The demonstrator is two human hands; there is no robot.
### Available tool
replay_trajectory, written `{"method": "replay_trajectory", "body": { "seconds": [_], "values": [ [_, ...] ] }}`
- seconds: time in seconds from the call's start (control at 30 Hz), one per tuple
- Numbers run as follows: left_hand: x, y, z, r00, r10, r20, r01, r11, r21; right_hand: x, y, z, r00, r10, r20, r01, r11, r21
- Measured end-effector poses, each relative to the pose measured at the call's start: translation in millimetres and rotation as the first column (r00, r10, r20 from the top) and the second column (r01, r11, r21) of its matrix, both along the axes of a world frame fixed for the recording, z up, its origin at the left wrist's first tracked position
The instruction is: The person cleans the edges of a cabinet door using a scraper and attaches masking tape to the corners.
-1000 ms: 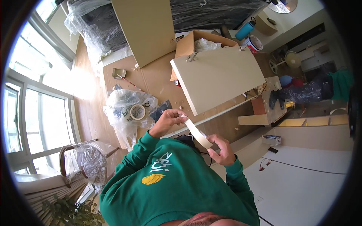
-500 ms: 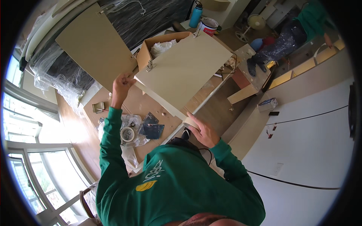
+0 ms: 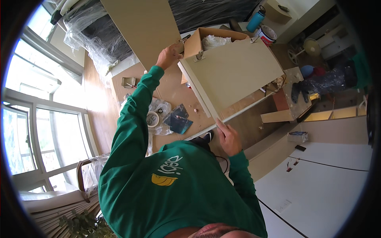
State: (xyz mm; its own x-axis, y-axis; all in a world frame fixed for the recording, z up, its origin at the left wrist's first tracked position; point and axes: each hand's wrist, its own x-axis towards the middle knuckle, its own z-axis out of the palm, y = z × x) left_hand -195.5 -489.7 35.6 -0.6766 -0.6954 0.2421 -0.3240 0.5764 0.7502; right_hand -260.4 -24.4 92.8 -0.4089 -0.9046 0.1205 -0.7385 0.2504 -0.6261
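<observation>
The cream rectangular panel with metal hinges (image 3: 240,77) lies over brown cardboard sheeting (image 3: 168,89), hiding part of the open brown cardboard box (image 3: 192,45). My left hand (image 3: 170,56) is at the panel's far-left corner, my right hand (image 3: 230,139) by its near one; whether my fingers (image 3: 223,127) grip anything, I can't tell.

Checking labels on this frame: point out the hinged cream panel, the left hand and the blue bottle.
Hinged cream panel (image 3: 242,75): head view, middle of its broad face.
Left hand (image 3: 170,56): head view, middle of the hand.
Blue bottle (image 3: 256,21): head view, middle of its body.
</observation>
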Motion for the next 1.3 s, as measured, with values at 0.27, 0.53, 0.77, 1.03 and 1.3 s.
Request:
{"method": "replay_trajectory", "body": {
  "seconds": [0.27,0.53,0.77,1.03,1.3],
  "values": [
    [-7,-1,-7,0.999,-0.045,-0.016,0.047,0.993,0.108,2,0,2,1.0,-0.008,-0.021,0.009,0.999,0.047],
    [-3,-2,-8,0.997,-0.068,-0.032,0.071,0.989,0.126,6,0,0,1.0,-0.023,-0.006,0.023,0.999,0.047],
    [-8,-5,-13,0.995,-0.088,-0.051,0.095,0.981,0.17,6,3,-1,0.999,-0.046,-0.01,0.047,0.996,0.073],
    [-10,-11,-25,0.981,-0.125,-0.148,0.157,0.962,0.226,3,3,-3,0.999,-0.048,-0.022,0.05,0.99,0.13],
    [-9,-2,-11,0.998,-0.067,-0.006,0.067,0.976,0.206,0,4,-20,0.998,-0.033,-0.055,0.038,0.995,0.091]
  ]
}}
